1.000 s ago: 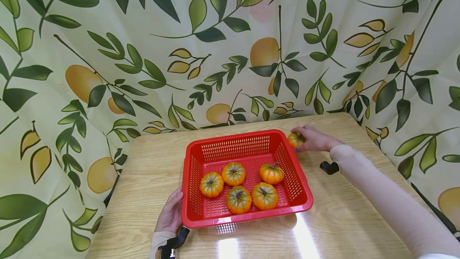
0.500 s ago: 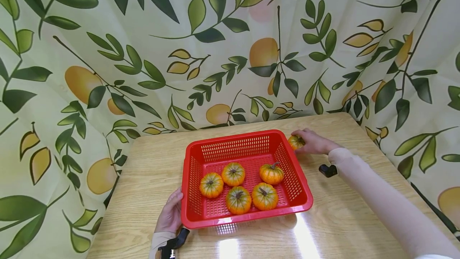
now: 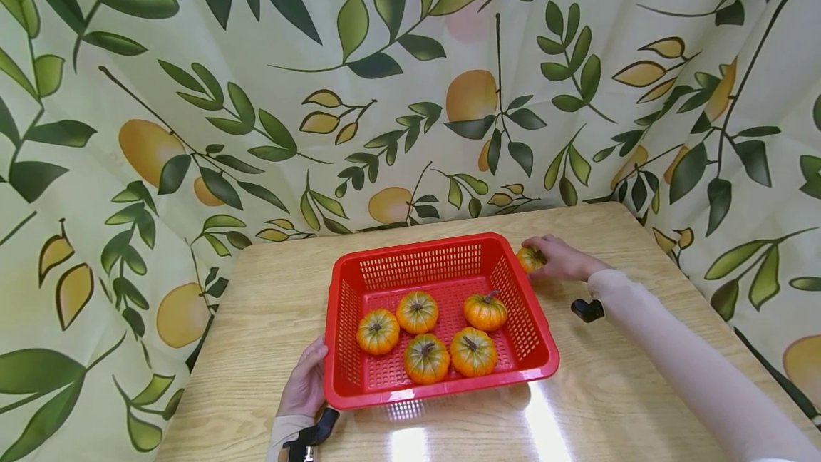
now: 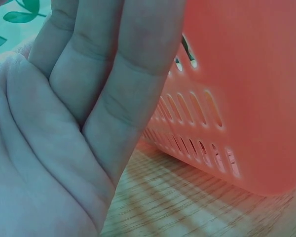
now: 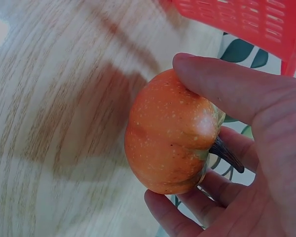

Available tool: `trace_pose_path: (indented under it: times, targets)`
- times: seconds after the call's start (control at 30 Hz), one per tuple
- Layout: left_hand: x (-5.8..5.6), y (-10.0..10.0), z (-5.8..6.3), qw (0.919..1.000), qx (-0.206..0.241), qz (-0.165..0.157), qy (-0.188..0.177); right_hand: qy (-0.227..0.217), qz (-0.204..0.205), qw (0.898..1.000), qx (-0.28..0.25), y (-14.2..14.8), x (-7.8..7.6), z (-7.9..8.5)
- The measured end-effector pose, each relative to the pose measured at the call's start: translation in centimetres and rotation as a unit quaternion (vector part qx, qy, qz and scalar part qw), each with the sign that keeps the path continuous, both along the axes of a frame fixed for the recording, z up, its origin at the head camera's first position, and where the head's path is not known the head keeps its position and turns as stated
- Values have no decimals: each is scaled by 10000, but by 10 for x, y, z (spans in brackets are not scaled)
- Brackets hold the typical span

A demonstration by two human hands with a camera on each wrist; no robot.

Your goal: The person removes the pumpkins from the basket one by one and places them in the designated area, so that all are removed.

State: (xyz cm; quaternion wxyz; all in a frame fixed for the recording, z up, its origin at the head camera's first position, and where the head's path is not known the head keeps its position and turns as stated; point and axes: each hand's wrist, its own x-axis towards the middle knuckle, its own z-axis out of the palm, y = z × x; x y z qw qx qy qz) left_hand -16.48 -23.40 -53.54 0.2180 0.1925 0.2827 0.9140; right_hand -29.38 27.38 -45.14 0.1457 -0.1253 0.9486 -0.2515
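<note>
In the head view my left hand rests against the left end of a red plastic basket, near its rim. The left wrist view has its fingers nearly straight, beside the slotted wall. Beyond the basket's right end, my right hand grips a small orange pumpkin with a dark stem. Its thumb lies on one side and its fingertips on the other. Several more mini pumpkins sit in the basket, one apart on the right and others, such as one, grouped to its left.
The basket stands on a light wood table. A leaf-and-fruit patterned cloth hangs behind and along both sides. Black wrist mounts sit by both wrists.
The right hand and its pumpkin have shifted very slightly to the right, beside the basket. The left hand and the pumpkins in the basket stay as they were.
</note>
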Motion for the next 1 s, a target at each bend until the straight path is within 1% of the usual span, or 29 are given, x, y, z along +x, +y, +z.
trace_pose_path:
  times: [0.13,0.37,0.63,0.83,1.0]
  targets:
    - [0,0,-2,10000,-27,24,16,0,-2,10000,8,-1,-1,-3]
    - [-1,-1,-3,10000,-57,43,32,-152,-73,9999,-34,-2,-3,-8]
    - [-1,-1,-1,10000,-28,-35,87,-30,-12,10000,-38,-1,-4,-14]
    - [-2,-2,-2,9999,-99,41,128,-87,-20,10000,-28,-2,-5,-16]
    - [-3,-2,-2,9998,-128,42,136,-115,-75,9999,-12,-3,-5,-16]
